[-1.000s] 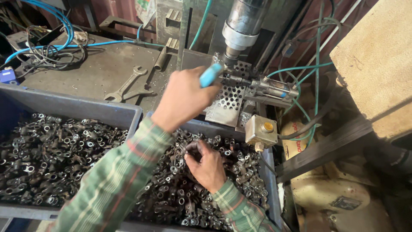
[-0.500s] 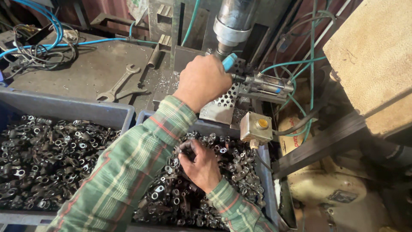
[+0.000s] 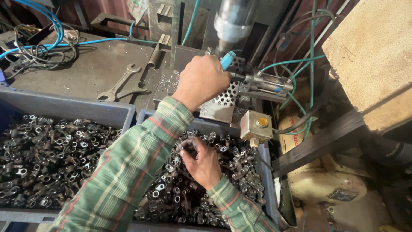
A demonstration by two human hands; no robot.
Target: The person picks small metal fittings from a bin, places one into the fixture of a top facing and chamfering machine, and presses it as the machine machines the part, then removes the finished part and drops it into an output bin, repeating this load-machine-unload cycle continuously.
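Sitting lower and further left in view than half a second ago, the grey bench top (image 3: 86, 71), with the open-ended wrench (image 3: 118, 84) on it now nearer the middle of the picture. Lying side by side below it, two grey bins (image 3: 68, 107), both heaped with small dark metal fittings (image 3: 43, 159), many ending in a bright ring-shaped eye, jumbled and greasy-looking. Rising at the top, the silver cylinder of a press head (image 3: 234, 19), over a perforated steel plate (image 3: 223, 103) beside a small box with a yellow button (image 3: 256, 124). Reaching up across the nearer bin, the left hand (image 3: 201, 79), in a plaid sleeve, fingers wrapped tight round a blue-tipped handle (image 3: 227, 60) just under the cylinder, much as before, only the blue tip showing past the knuckles. Resting in the right-hand bin as earlier, the right hand (image 3: 204, 163), palm down among the fittings, fingers curled and pinching one dark fitting (image 3: 185, 145) at the surface of the pile, close to the bin's near-left part.
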